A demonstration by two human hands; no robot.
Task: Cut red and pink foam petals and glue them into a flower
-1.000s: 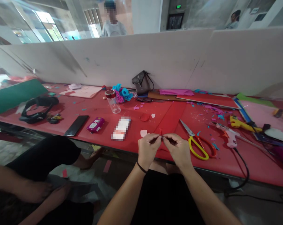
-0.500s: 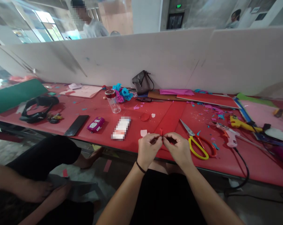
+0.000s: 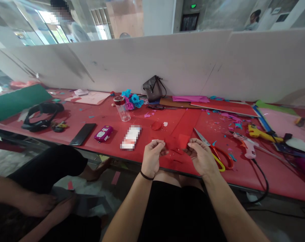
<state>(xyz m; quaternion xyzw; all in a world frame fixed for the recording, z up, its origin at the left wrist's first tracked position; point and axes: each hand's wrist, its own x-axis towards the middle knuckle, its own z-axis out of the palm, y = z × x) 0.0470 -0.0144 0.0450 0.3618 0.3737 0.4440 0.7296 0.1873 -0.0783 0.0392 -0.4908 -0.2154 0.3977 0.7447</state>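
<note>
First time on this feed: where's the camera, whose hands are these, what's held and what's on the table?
No machine: one camera on a person's head looks forward and down. The left hand and right hand are that person's own; both pinch a small piece of red paper over the red-covered table. Right of them lie yellow-and-red-handled scissors and a pink-and-white glue gun; farther back, a clear plastic bottle with a red cap. The forearm at lower left is someone else's.

Red table (image 3: 142, 117), scissors (image 3: 213, 151), glue gun (image 3: 245, 145), phone (image 3: 82, 134)
</note>
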